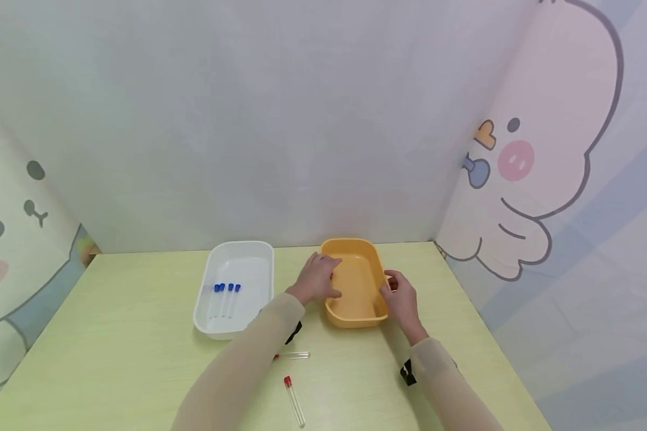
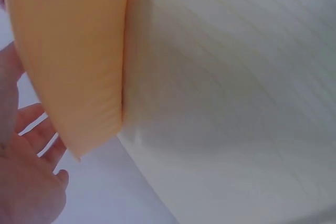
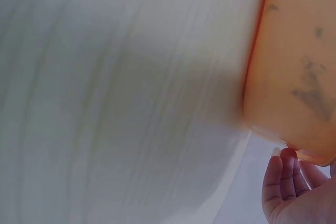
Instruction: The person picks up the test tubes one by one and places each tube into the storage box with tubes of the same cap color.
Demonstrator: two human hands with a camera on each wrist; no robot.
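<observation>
An orange plastic tray (image 1: 356,287) stands on the table between my two hands. My left hand (image 1: 319,278) is at its left rim, thumb and fingers spread apart; in the left wrist view its fingers (image 2: 39,135) show beyond the tray's wall (image 2: 79,66). A small red spot shows beside this hand, too small to identify. At the right rim, my right hand (image 1: 401,299) pinches the tray's edge, thumb on top and fingers curled outside. The right wrist view shows these curled fingers (image 3: 286,177) by the tray's corner (image 3: 294,103).
Left of the orange tray stands a white tray (image 1: 209,326) holding several clear tubes with blue caps (image 1: 230,287). Nearer me, a red-capped tube (image 1: 295,404) lies on the table (image 1: 356,383). Another red-capped tube (image 1: 296,355) is partly behind my left sleeve. A curtain (image 1: 302,120) hangs behind.
</observation>
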